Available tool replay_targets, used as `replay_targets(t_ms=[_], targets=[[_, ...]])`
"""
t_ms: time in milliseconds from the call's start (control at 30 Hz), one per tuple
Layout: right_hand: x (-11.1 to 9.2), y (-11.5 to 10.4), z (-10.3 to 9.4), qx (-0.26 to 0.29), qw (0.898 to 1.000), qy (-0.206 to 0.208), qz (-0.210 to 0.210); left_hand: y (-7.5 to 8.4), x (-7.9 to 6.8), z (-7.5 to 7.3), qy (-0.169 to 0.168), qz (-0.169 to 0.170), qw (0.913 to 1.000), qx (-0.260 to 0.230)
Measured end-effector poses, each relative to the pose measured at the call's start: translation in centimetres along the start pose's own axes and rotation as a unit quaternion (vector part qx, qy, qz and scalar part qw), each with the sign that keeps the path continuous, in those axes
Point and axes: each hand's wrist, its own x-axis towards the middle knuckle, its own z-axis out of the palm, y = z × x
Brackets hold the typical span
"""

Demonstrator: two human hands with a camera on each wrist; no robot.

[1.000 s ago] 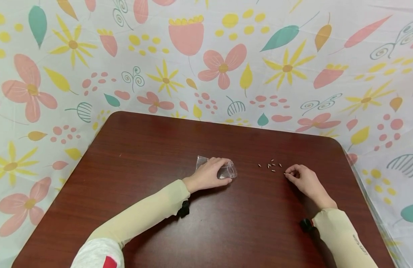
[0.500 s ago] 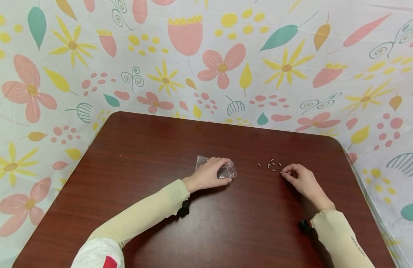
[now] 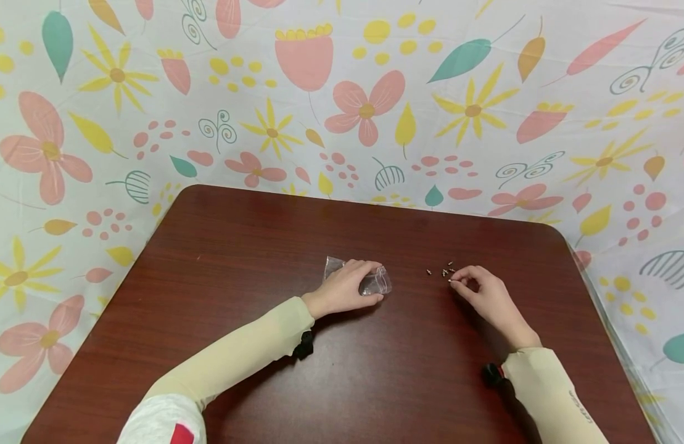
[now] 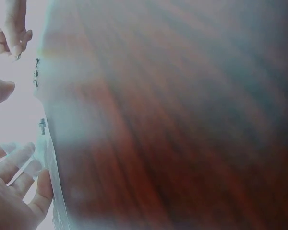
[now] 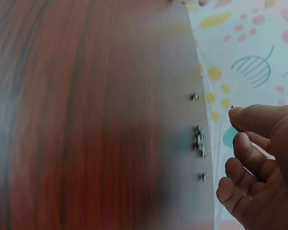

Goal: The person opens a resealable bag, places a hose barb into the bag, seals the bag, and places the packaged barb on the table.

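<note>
From where I stand, the step in hand looks like fingertip work on tiny parts, 1 piece at a time, with a bag held steady beside it. Nearest, 2 pale yellow sleeves (image 3: 242, 345) reach in, each with a small black device (image 3: 304, 346) at the wrist. They cross a glossy, dark red-brown, wood-grained table (image 3: 342, 382) with rounded far corners.

Farther in, the left hand (image 3: 346, 290) rests across a clear, crinkled plastic bag (image 3: 382, 282), thumb and fingers apart on either side of it; I can't tell whether the bag's mouth is sealed. To the right, the right hand (image 3: 488, 299) pinches a small silvery metal piece (image 3: 450, 281) between thumb and forefinger, its other fingers folded back. That piece sits just on the near side of a scatter of small, silvery, stubby metal pieces (image 3: 428, 272). I count about 5 loose, most bunched close, with 1 off to the left, between the bunch and the bag.

The next move, I'd judge, calls for a light, firm pinch and a still left hand. The loose bunch stands close by the fingertips and could be nudged; the right hand may also hide a piece from above. Past the table's far edge hangs a white cloth (image 3: 225, 68) printed with pink, yellow and teal flowers and leaves.
</note>
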Motion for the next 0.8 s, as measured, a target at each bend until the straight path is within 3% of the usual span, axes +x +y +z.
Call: replay_targets(t_ms=[800], targets=[[2.3, -5.1, 4.2, 0.066, 0.995, -0.064, -0.043, 0.1, -0.1, 0.0, 0.003, 0.008, 1.0, -0.005]])
